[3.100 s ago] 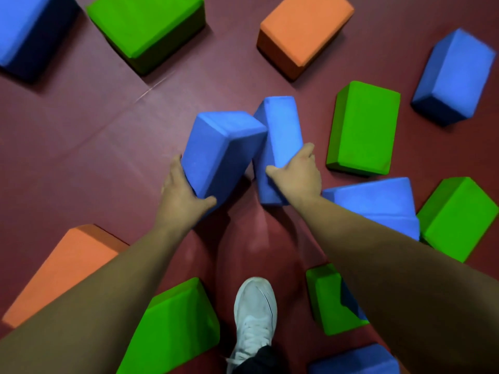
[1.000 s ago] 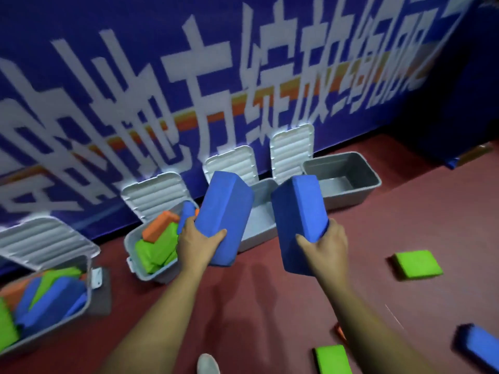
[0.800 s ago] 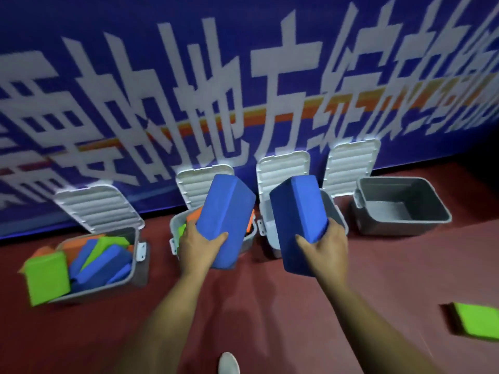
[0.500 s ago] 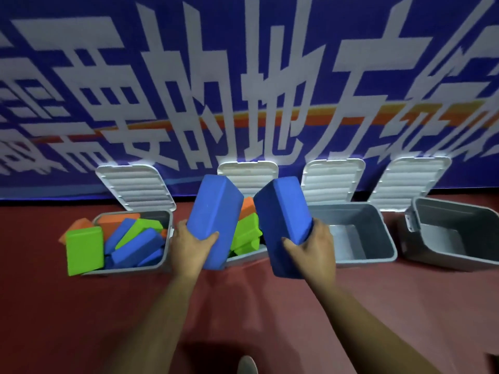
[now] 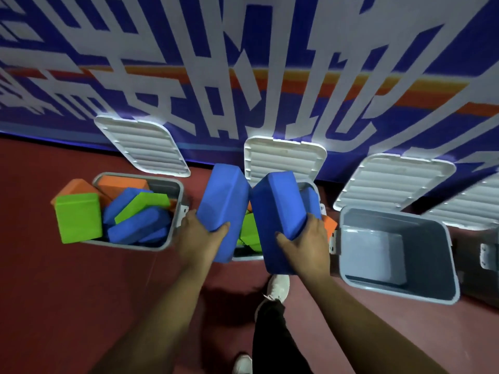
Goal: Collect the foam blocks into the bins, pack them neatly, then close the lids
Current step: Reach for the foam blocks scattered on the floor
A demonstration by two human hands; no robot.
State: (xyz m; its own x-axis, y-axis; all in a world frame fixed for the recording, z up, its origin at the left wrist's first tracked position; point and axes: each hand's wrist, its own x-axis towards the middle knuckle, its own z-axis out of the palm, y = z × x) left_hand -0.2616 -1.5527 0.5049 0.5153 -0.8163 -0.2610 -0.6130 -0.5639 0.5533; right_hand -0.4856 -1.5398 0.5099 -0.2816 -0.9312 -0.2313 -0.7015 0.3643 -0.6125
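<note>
My left hand (image 5: 198,238) grips a blue foam block (image 5: 224,209) and my right hand (image 5: 306,245) grips a second blue foam block (image 5: 278,220). Both blocks hang above the middle grey bin (image 5: 247,257), which holds green and orange blocks and is mostly hidden behind them. Its white lid (image 5: 283,160) stands open against the wall. The left bin (image 5: 176,211) is heaped with blue, green and orange blocks; a green block (image 5: 78,220) sticks out over its left side. The right bin (image 5: 442,263) holds nothing, lid (image 5: 394,182) open.
A blue banner wall (image 5: 243,63) with white characters runs right behind the bins. A further bin (image 5: 486,255) shows at the right edge. My white shoe (image 5: 278,286) and dark trouser leg stand on the red floor (image 5: 67,306) just before the middle bin.
I lifted the two blue blocks from the floor, turned to the wall and walked up to the bins. The blocks now hang over the middle bin, much closer than half a second ago.
</note>
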